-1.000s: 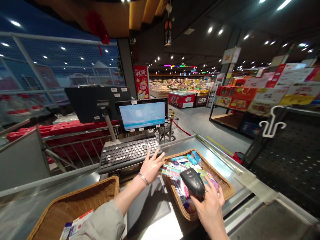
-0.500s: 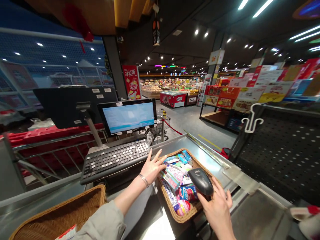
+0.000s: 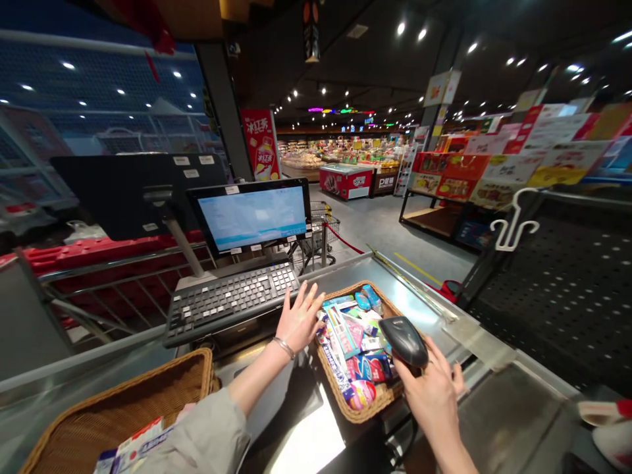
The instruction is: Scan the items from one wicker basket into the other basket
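Wicker basket [image 3: 382, 396] holds packets [image 3: 363, 339]; right hand [image 3: 434, 395] grips scanner [image 3: 403, 340].

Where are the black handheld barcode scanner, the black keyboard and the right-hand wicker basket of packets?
black handheld barcode scanner [image 3: 403, 341], head view, top of its head.
black keyboard [image 3: 232, 301], head view, middle keys.
right-hand wicker basket [image 3: 366, 414], head view, near rim.

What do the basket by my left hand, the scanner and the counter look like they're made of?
Basket: woven wicker, tan and matte, judging by the braided rim. Scanner in the right hand: probably moulded plastic, dark with a soft sheen. Counter: likely stainless steel, brushed grey, mirroring the ceiling lights. The left hand rests open at the basket's edge.
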### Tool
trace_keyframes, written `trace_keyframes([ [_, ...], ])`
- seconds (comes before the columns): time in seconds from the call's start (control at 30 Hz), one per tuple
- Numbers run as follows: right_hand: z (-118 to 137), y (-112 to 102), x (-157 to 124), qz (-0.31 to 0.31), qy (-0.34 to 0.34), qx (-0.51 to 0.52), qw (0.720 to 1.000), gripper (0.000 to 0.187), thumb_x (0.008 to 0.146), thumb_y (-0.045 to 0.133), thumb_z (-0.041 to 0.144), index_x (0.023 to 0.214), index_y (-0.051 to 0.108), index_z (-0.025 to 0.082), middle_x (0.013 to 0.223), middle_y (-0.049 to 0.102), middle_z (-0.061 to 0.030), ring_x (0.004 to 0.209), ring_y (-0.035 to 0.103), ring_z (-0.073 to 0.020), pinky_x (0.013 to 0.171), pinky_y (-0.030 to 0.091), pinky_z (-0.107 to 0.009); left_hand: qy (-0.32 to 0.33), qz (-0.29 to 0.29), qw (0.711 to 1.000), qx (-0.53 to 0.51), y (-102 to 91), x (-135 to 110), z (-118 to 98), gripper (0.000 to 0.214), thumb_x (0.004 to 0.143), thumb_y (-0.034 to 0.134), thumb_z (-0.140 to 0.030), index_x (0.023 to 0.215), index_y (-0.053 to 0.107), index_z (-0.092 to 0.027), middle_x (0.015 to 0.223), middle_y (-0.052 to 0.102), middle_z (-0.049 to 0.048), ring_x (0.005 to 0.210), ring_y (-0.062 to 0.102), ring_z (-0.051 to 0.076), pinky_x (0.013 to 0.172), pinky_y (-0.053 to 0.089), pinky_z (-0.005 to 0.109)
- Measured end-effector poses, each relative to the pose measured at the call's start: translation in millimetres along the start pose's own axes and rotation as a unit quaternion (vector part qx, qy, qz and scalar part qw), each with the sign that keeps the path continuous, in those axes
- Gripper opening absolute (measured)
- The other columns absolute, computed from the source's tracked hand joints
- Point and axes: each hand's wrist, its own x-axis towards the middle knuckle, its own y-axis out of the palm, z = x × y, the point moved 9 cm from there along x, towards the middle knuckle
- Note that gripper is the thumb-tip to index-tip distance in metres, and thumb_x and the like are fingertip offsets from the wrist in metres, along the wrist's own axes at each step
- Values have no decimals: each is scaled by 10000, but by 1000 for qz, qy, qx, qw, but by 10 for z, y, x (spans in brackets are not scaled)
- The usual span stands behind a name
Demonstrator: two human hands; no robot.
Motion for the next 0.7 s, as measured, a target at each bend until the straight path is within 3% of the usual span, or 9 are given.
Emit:
trace_keyframes([
  [0.37, 530, 272, -41, 28, -45, 35, 998, 610, 787, 401, 698, 909, 704, 183, 1107, 672, -153, 1172, 513, -302, 1075, 161, -545, -63, 17, 997, 31, -189, -610, 381, 735, 855, 520, -541, 1473, 268, -234, 1551, 273, 111, 1447, 145, 332, 1153, 98, 611],
  [0.7, 1277, 620, -393, 90, -129, 104, 982, 502, 823, 431, 609, 912, 705, 197, 1095, 673, -133, 1168, 520, -295, 1082, 166, -541, -143, 46, 988, 48, -429, -1421, 716, 765, 853, 525, -542, 1479, 249, -201, 1558, 241, 133, 1449, 147, 322, 1153, 155, 583],
])
